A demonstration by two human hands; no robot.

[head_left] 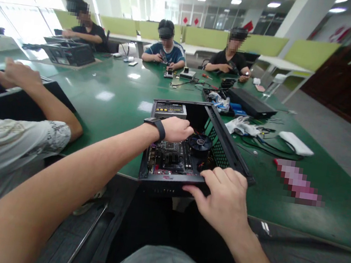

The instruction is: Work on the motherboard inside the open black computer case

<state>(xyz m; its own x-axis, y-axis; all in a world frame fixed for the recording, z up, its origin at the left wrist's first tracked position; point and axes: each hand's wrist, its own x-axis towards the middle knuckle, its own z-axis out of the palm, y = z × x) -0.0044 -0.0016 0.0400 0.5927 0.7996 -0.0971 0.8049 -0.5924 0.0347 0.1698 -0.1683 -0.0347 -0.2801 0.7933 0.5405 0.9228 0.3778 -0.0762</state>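
Note:
An open black computer case point(224, 134) lies at the near edge of the green table point(115, 97). Inside it sit a motherboard point(172, 157) and a round black cooler fan point(200, 143). My left hand point(177, 129), with a black band on the wrist, reaches into the case over the motherboard, fingers curled beside the fan; what they hold, if anything, is hidden. My right hand point(223, 197) grips the near front edge of the case, thumb along the front and fingers over the rim.
A person's arm and grey sleeve point(14, 135) lie at my left by another black case point(16, 102). White gloves point(241, 125), cables and a white box point(296, 143) lie right of the case. Three people work at the table's far side.

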